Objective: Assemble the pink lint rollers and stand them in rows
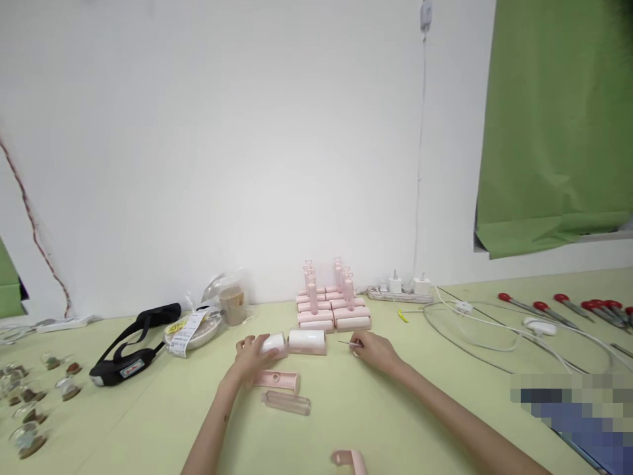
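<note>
My left hand (253, 357) is closed around the left white roll (274, 344), its fingers over the roll's near end. Right beside it lies a second white roll (307, 341) with a pale pink part under it. My right hand (378, 351), to the right of the rolls, pinches a thin metal piece (349, 343) that points left; its exact kind is too small to tell. Close below my left hand lie a pink trough-shaped piece (284, 380) with a round hole and a clear pinkish tube (287, 402). A curved pink part (350, 458) is at the bottom edge.
Behind my hands, pink roller units (316, 316) lie in rows, with several upright pink heart-topped tubes (349, 293). A power strip (395, 295) and white cables (494, 340) are right, near red-ended tools (541, 307). Left are a black strap (123, 356), bowl (202, 336), cup (232, 305) and small domes (30, 435).
</note>
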### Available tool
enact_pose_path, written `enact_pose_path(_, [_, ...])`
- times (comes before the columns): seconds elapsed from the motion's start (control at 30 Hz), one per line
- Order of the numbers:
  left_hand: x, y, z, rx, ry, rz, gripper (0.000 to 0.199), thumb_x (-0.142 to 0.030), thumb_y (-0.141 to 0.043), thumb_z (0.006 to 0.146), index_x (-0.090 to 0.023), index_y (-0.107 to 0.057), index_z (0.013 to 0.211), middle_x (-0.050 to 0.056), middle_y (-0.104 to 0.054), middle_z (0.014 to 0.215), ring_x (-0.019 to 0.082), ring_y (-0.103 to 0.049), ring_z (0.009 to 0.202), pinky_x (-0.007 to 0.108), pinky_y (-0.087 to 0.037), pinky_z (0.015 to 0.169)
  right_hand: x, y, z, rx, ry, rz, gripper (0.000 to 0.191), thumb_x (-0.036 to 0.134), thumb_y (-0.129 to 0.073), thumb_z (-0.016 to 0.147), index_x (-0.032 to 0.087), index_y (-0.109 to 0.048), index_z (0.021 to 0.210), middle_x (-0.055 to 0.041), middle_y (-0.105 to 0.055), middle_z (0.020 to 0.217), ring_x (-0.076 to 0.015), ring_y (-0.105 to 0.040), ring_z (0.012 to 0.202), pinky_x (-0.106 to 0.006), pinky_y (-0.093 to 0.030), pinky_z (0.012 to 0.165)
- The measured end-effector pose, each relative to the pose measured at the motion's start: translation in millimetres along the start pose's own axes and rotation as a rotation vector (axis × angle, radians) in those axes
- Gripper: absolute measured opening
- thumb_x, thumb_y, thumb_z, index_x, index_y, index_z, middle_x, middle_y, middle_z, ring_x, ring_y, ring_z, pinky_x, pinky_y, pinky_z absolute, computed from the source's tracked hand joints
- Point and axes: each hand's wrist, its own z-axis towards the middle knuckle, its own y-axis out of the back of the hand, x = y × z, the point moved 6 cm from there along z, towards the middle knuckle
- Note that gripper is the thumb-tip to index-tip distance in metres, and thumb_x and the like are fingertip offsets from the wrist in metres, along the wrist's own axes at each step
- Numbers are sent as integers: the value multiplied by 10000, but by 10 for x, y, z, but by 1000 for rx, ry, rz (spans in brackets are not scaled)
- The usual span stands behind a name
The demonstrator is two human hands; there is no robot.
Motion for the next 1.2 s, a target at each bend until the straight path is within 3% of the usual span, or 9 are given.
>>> enact_pose_path(0.17, [99, -52, 51, -33, -27, -33, 590, -414, -533, 679, -287, -384, 1235, 86, -326, 1320, 310, -271, 1200, 426, -240, 936, 336, -133, 178, 13, 11, 41, 241, 222, -402, 781, 197, -598, 919, -41, -638, 883, -187, -563, 807, -220, -325, 562])
enact_pose_path(0.27, [16, 117, -18, -174, -63, -49, 688, -471, -492, 698, -205, -271, 1293, 117, -194, 1375, 314, -155, 1239, 453, -141, 974, 462, -48, 58, 46, 56, 72, 296, 243, -372, 793, 203, -559, 1019, -43, -626, 929, -184, -554, 831, -229, -346, 605])
enact_pose_path(0.37, [-289, 343, -323, -267, -238, -147, 464, -483, -423, 739, -174, -490, 1079, 114, -447, 1192, 275, -371, 1098, 402, -256, 912, 507, 76, -355, 175, 175, 110, 223, 295, -436, 760, 233, -610, 885, 2, -632, 876, -152, -558, 776, -207, -351, 615])
enact_pose_path(0.47, [-706, 225, -802, 136, -280, -344, 522, -531, -218, 809, -167, -567, 674, 46, -600, 665, 181, -539, 666, 281, -387, 657, 546, 71, -1042, 451, 455, 92, 181, 337, -605, 611, 254, -625, 770, 44, -621, 757, -128, -553, 655, -189, -327, 541])
enact_pose_path(0.53, [-990, 36, -1179, 393, -245, -406, 591, -577, -181, 799, -170, -558, 594, 21, -570, 533, 161, -524, 553, 249, -367, 563, 485, 68, -1432, 455, 519, 1, 243, 315, -666, 508, 248, -596, 730, 57, -617, 747, -126, -543, 589, -198, -285, 498])
enact_pose_path(0.67, [-1453, -354, -1604, 512, -289, -428, 546, -588, -268, 773, -163, -601, 698, 39, -570, 576, 176, -517, 579, 262, -343, 558, 354, 80, -1772, 318, 433, -191, 162, 231, -604, 557, 217, -517, 693, 44, -623, 656, -150, -558, 522, -217, -211, 450])
enact_pose_path(0.8, [-1710, -668, -1592, 625, -174, -975, 765, -616, -536, 605, -166, -330, 1188, 24, -560, 729, 157, -537, 590, 246, -372, 538, 312, 289, -1774, 179, 376, -354, 92, 231, -530, 650, 207, -487, 728, 5, -634, 602, -185, -566, 473, -251, -160, 437])
enact_pose_path(0.97, [-1834, -765, -1659, 881, -77, -1384, 788, -501, -691, 528, -161, -342, 1147, -13, -565, 622, 84, -484, 440, 197, -348, 459, 398, 580, -1921, 108, 464, -230, 85, 285, -451, 764, 224, -510, 776, 1, -631, 596, -169, -566, 504, -242, -225, 459])
enact_pose_path(1.2, [-1714, -632, -1718, 525, -18, -1566, 889, -494, -700, 537, -148, -332, 1269, 9, -597, 667, 116, -525, 544, 205, -361, 506, 564, 742, -1975, 130, 479, -55, 157, 307, -421, 798, 216, -521, 720, 17, -612, 549, -112, -532, 455, -209, -258, 446])
